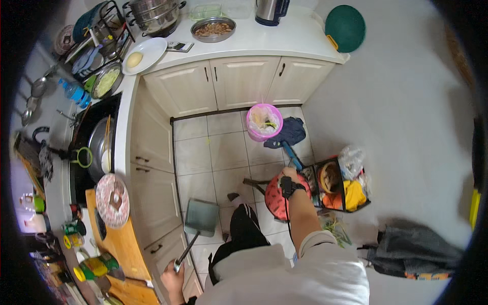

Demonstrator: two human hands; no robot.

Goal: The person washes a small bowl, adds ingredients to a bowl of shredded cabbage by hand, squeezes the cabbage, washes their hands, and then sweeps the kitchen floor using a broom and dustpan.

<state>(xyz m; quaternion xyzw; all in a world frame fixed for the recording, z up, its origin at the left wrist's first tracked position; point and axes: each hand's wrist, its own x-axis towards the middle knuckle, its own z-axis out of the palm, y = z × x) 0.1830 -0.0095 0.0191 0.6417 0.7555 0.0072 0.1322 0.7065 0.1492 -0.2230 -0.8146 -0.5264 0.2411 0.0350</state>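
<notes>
My left hand (173, 280) grips the handle of a grey-green dustpan (201, 217), whose pan is low by the cabinet doors on the left. My right arm reaches forward over a round red stool (276, 196) with a dark pattern. Closed around the handle of what looks like a blue broom (292, 153), my right hand (291, 175) hides most of that handle. The broom's blue part lies just beyond the hand, beside a dark blue cloth (290, 131). A pink trash bin (264, 122) with a plastic liner and scraps inside stands next to the cloth.
White-tiled floor (228, 148) lies between cabinets and wall. To the right are a black storage rack (346, 190) with bags and green stalks (335, 228). The counter (263, 42) carries a steel pan of food (213, 29), a plate with dough (145, 55) and a kettle (271, 11).
</notes>
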